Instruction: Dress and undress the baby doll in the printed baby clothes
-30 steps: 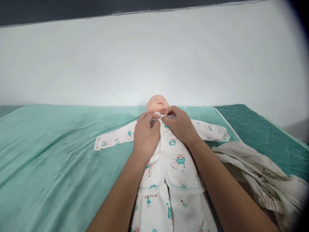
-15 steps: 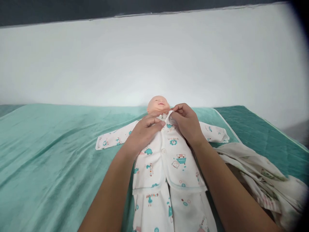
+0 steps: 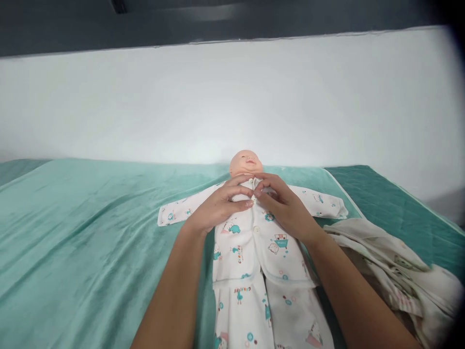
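A baby doll (image 3: 245, 162) lies on its back with its head toward the wall, wearing a white printed baby shirt (image 3: 238, 254) and matching trousers (image 3: 241, 310). The shirt's sleeves stretch out to both sides, and buttons run down its front. My left hand (image 3: 221, 203) rests on the chest beside the front opening, fingers apart and tips at the shirt's edge. Across from it, my right hand (image 3: 278, 201) has its thumb and bent fingers closed together on the shirt front below the collar. The fingers partly hide the upper buttons.
A light green blanket (image 3: 105, 242) with soft folds lies under the doll. Darker green quilted cloth (image 3: 392, 203) shows at the right. A crumpled pale printed cloth (image 3: 385, 261) lies by my right forearm. Behind stands a white wall (image 3: 203, 102).
The raised collar edge that my right hand pinched now lies down at the neck. Both hands have come slightly lower on the shirt front. The view has tilted up and shifted left.
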Demonstrator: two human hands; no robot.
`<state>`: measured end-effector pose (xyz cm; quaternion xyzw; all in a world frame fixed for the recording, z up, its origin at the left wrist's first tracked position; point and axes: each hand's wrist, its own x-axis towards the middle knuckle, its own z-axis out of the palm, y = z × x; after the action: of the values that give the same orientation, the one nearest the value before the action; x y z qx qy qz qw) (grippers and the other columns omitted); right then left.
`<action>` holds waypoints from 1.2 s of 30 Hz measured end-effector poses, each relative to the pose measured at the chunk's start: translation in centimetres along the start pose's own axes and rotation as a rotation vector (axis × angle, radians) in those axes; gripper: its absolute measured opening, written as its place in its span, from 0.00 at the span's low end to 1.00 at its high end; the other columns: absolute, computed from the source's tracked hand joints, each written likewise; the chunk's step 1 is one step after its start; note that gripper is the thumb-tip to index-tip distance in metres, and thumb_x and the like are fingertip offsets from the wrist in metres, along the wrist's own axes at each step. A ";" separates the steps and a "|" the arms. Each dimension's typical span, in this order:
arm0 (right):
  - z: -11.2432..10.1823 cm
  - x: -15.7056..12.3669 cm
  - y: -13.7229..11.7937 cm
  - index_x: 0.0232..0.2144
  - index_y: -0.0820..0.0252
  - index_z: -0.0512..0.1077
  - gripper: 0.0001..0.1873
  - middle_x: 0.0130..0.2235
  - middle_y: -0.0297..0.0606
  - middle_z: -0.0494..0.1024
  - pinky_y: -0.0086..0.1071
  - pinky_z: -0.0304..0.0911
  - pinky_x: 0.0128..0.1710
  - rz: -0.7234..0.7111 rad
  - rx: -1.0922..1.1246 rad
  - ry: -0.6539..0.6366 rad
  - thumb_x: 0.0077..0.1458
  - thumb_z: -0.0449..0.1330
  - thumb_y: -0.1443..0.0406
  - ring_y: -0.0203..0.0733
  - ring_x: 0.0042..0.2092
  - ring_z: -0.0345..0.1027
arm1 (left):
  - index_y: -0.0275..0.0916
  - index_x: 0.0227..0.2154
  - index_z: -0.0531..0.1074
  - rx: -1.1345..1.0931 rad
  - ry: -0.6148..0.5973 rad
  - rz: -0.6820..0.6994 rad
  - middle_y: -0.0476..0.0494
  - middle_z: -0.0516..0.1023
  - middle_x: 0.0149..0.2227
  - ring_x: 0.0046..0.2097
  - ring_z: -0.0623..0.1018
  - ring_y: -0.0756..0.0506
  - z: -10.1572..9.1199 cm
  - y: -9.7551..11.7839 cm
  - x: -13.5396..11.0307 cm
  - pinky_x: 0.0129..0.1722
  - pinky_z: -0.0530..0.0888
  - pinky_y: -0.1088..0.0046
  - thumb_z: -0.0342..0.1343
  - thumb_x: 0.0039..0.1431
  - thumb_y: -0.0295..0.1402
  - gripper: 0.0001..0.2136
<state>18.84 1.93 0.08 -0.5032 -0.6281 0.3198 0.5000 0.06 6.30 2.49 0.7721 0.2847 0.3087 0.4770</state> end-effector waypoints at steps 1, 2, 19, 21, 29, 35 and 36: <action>0.0 -0.2 0.0 0.36 0.51 0.72 0.08 0.62 0.35 0.65 0.38 0.63 0.43 0.004 -0.008 0.002 0.60 0.58 0.55 0.47 0.59 0.62 | 0.50 0.38 0.81 -0.005 -0.003 0.017 0.51 0.63 0.67 0.70 0.57 0.43 0.0 0.0 0.0 0.63 0.66 0.59 0.57 0.61 0.34 0.08; 0.1 -0.3 0.1 0.36 0.51 0.72 0.09 0.63 0.35 0.65 0.38 0.63 0.44 0.003 -0.015 0.003 0.60 0.58 0.55 0.48 0.59 0.61 | 0.50 0.38 0.81 -0.008 -0.004 0.030 0.51 0.64 0.66 0.70 0.57 0.42 -0.1 0.0 0.0 0.63 0.66 0.58 0.57 0.61 0.34 0.08; 1.3 -1.9 0.1 0.35 0.51 0.67 0.05 0.61 0.34 0.66 0.48 0.49 0.63 -0.063 -0.098 0.143 0.55 0.58 0.67 0.46 0.64 0.55 | 0.45 0.31 0.73 0.085 0.008 0.003 0.50 0.63 0.67 0.71 0.55 0.45 0.2 -0.1 0.3 0.65 0.61 0.62 0.56 0.61 0.38 0.05; 1.4 -2.3 -0.1 0.36 0.51 0.67 0.05 0.61 0.35 0.66 0.47 0.48 0.64 -0.089 -0.109 0.146 0.57 0.57 0.67 0.46 0.64 0.55 | 0.45 0.31 0.72 0.115 0.013 0.001 0.49 0.63 0.67 0.71 0.55 0.45 0.4 0.1 0.5 0.67 0.58 0.61 0.57 0.61 0.39 0.06; 0.6 -2.8 0.4 0.36 0.53 0.66 0.05 0.62 0.35 0.67 0.40 0.64 0.51 0.062 0.185 0.168 0.58 0.59 0.61 0.45 0.55 0.67 | 0.48 0.43 0.74 0.098 0.034 0.051 0.47 0.61 0.67 0.70 0.58 0.43 0.9 0.2 0.7 0.67 0.58 0.59 0.58 0.60 0.38 0.09; 0.0 -2.6 1.4 0.34 0.53 0.67 0.03 0.58 0.35 0.70 0.43 0.57 0.60 -0.032 0.346 0.214 0.58 0.59 0.62 0.46 0.60 0.63 | 0.44 0.34 0.77 0.211 -0.051 0.106 0.48 0.62 0.67 0.70 0.55 0.39 0.8 -0.1 0.4 0.69 0.53 0.54 0.57 0.62 0.42 0.09; -0.2 -2.7 1.6 0.34 0.53 0.68 0.03 0.58 0.35 0.71 0.44 0.56 0.61 -0.036 0.319 0.213 0.58 0.59 0.62 0.46 0.61 0.62 | 0.44 0.33 0.78 0.236 -0.064 0.112 0.49 0.63 0.67 0.70 0.56 0.39 0.9 -0.1 0.0 0.69 0.53 0.54 0.57 0.62 0.42 0.09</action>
<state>19.47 -0.17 -2.12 -0.4371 -0.5220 0.3512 0.6428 0.76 5.83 2.07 0.8469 0.2599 0.2746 0.3738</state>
